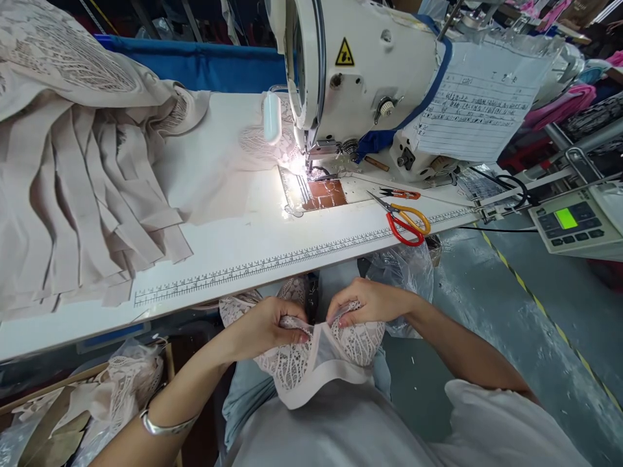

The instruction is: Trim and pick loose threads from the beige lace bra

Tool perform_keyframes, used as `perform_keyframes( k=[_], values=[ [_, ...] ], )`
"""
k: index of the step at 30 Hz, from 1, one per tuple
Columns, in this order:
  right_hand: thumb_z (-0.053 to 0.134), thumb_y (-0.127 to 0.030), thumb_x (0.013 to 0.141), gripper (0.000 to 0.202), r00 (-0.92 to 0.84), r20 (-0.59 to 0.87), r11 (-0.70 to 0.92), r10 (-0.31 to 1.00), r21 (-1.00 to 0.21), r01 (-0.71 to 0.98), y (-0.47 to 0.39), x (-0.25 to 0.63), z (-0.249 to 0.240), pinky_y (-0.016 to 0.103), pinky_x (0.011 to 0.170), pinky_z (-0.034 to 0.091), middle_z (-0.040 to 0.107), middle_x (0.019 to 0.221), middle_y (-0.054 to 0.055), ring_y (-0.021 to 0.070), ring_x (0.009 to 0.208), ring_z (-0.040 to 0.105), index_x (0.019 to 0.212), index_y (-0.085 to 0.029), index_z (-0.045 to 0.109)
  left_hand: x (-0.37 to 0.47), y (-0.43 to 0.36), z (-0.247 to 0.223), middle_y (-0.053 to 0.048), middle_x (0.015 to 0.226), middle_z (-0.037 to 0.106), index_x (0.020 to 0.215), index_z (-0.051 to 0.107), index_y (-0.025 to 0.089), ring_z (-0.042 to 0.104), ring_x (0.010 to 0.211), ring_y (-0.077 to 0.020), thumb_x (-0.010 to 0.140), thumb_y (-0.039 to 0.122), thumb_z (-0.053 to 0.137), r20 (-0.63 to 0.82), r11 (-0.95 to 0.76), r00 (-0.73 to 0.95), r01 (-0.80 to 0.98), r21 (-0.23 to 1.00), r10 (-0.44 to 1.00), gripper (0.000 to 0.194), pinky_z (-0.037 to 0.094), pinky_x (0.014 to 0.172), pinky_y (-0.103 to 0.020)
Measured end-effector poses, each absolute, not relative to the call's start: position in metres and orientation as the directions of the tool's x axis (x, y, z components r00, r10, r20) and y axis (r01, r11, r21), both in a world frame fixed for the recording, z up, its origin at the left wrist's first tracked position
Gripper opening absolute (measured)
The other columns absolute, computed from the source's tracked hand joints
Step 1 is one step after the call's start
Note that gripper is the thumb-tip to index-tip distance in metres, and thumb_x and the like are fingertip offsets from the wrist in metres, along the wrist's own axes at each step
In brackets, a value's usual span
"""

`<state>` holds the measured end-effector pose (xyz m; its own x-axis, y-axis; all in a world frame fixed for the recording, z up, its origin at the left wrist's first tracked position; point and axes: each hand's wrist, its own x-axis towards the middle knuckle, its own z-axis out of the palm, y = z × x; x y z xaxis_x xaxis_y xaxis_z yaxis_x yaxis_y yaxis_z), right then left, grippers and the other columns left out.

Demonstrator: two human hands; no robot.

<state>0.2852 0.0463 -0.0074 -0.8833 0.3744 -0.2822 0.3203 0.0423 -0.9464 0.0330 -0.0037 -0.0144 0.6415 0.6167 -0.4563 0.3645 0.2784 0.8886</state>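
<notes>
Over my lap, below the table's front edge, I see a beige lace bra [294, 370] with two cups and a plain band. My left hand [265, 329] pinches the upper edge of one cup between thumb and fingers. The other cup's upper edge is gripped by my right hand [365, 303], its thumb on the lace. Between the hands the centre panel of sheer fabric shows. More lace hangs behind my left hand, partly hidden. Beyond the table edge stands a white sewing machine [360, 71], its lamp lighting the needle area.
Yellow-and-red scissors [406, 220] and small thread snips [400, 193] lie on the white table [228, 246] near its printed ruler. A heap of beige lace pieces [78, 168] covers the left. A control box [579, 217] sits right; a box of fabric scraps [121, 383] is lower left.
</notes>
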Motion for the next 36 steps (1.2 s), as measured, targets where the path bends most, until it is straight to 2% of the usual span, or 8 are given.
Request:
perform_keyframes(
  k=[7, 18, 36],
  values=[
    [0.069, -0.029, 0.088, 0.02, -0.881, -0.293, 0.018, 0.373, -0.946, 0.322, 0.0479, 0.2855, -0.0058, 0.024, 0.084, 0.05, 0.077, 0.101, 0.005, 0.0177, 0.094, 0.07, 0.1, -0.016, 0.076, 0.0298, -0.0009, -0.0146, 0.002, 0.069, 0.051, 0.077, 0.062, 0.016, 0.044, 0.065, -0.0136, 0.092, 0.041, 0.052, -0.417, 0.196, 0.633, 0.39, 0.9, 0.652, 0.031, 0.032, 0.06, -0.025],
    [0.069, -0.029, 0.088, 0.02, -0.887, -0.288, 0.035, 0.361, -0.946, 0.322, 0.0476, 0.2863, -0.0061, 0.023, 0.083, 0.05, 0.077, 0.101, 0.005, 0.0171, 0.093, 0.071, 0.101, -0.016, 0.076, 0.0289, -0.0013, -0.0155, 0.005, 0.063, 0.036, 0.068, 0.049, 0.018, 0.032, 0.058, -0.0119, 0.092, 0.049, 0.048, -0.426, 0.193, 0.632, 0.405, 0.894, 0.647, 0.039, 0.024, 0.053, -0.026],
    [0.069, -0.03, 0.089, 0.02, -0.886, -0.297, 0.031, 0.356, -0.944, 0.329, 0.0459, 0.2877, -0.0056, 0.023, 0.083, 0.05, 0.077, 0.103, 0.005, 0.0178, 0.095, 0.071, 0.101, -0.016, 0.076, 0.0297, -0.0022, -0.0138, 0.004, 0.065, 0.036, 0.07, 0.051, 0.018, 0.032, 0.06, -0.012, 0.093, 0.051, 0.046, -0.446, 0.194, 0.627, 0.429, 0.882, 0.639, 0.041, 0.024, 0.054, -0.027]
  ],
)
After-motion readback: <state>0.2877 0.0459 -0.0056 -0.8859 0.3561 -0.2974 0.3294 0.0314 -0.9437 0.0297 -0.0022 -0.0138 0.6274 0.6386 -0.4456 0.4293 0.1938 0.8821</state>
